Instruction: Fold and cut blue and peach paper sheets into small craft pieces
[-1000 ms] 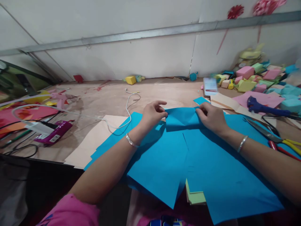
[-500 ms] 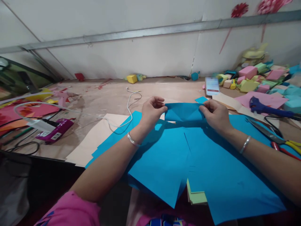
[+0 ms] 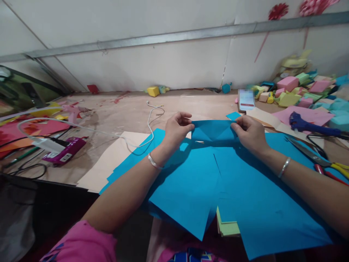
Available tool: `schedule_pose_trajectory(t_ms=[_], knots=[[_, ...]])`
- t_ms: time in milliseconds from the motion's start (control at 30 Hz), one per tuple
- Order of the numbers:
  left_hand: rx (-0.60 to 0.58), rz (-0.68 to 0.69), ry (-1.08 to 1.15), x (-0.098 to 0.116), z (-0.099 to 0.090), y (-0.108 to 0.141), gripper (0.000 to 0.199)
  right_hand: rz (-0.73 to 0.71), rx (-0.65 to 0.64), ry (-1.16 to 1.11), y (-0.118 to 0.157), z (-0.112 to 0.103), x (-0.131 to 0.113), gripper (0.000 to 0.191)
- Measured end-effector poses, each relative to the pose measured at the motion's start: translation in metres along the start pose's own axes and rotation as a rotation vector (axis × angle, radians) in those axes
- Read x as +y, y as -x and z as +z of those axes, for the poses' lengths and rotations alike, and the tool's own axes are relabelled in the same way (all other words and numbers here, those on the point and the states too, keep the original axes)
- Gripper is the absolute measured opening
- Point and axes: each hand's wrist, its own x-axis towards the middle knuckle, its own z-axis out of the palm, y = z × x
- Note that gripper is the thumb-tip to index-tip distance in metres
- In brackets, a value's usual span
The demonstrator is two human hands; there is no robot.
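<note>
A small folded blue paper piece (image 3: 214, 131) is stretched level between my two hands. My left hand (image 3: 178, 129) pinches its left end between thumb and fingers. At the right end, my right hand (image 3: 249, 133) grips the top corner the same way. Faint crease lines form a triangle on the piece. Beneath it lie large blue sheets (image 3: 188, 185), with a thin dark slit near their middle. Light green sheets (image 3: 229, 227) poke out under the front edge of the blue ones.
Scissors (image 3: 316, 156) and a blue glue gun (image 3: 308, 125) lie at the right, below a heap of coloured paper boxes (image 3: 289, 83). A phone (image 3: 246, 100) stands behind. On the left are a purple power strip (image 3: 65, 153), a white cable (image 3: 148, 125) and peach sheets (image 3: 114, 156).
</note>
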Motion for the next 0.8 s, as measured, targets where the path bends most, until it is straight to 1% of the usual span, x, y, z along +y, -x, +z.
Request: schedule_pose_trajectory(t_ms=[100,167,300,400,467,533,633,733,800], knots=[[-0.058,-0.066,-0.13,-0.005,-0.001,-0.003,0.032,-0.015,-0.031,0.017,0.0,0.001,0.0,0.013],[-0.089,-0.086,-0.214,-0.01,-0.002,-0.004,0.032,-0.029,-0.071,0.074,0.0,0.002,0.0,0.013],[-0.122,-0.039,-0.397,-0.015,-0.001,-0.002,0.035,-0.092,-0.169,0.277,0.002,0.006,0.002,0.012],[-0.175,0.029,-0.541,-0.015,0.002,0.003,0.037,-0.12,-0.248,0.458,0.004,0.01,0.002,0.011],[-0.22,0.081,-0.623,-0.015,0.004,0.006,0.033,-0.124,-0.288,0.554,0.005,0.012,0.001,0.012],[-0.264,0.122,-0.683,-0.016,0.006,0.009,0.03,-0.135,-0.322,0.623,0.006,0.013,-0.001,0.014],[-0.34,0.198,-0.807,-0.017,0.009,0.013,0.034,-0.166,-0.363,0.702,0.008,0.014,-0.004,0.018],[-0.409,0.363,-1.034,-0.014,0.013,0.018,0.034,-0.188,-0.386,0.742,0.009,0.013,-0.008,0.02],[-0.444,0.5,-1.115,-0.011,0.016,0.02,0.033,-0.189,-0.396,0.76,0.01,0.013,-0.01,0.021]])
